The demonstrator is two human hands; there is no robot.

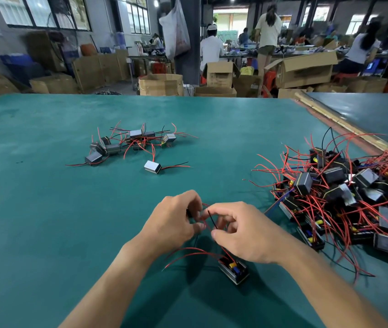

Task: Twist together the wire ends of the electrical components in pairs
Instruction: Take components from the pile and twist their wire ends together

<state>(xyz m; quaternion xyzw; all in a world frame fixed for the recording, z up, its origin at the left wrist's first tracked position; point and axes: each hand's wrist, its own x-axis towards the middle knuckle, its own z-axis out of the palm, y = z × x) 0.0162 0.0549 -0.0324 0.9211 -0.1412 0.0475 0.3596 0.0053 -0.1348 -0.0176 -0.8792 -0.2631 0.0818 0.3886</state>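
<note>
Head view — left hand (174, 223) pinches a red wire (205, 205), right hand (242, 233) a black wire (211, 220), above a component (233, 271).

Open cardboard boxes (304, 69) are crowding the floor beyond the green tabletop (46, 209); a white plastic bag (176, 29) is hanging beside a dark pillar (191, 50), and a person in a pale top (268, 27) is standing at far benches.

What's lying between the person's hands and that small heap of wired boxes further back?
Head view: one lone grey box trailing red and black wires, otherwise bare green table.
</note>
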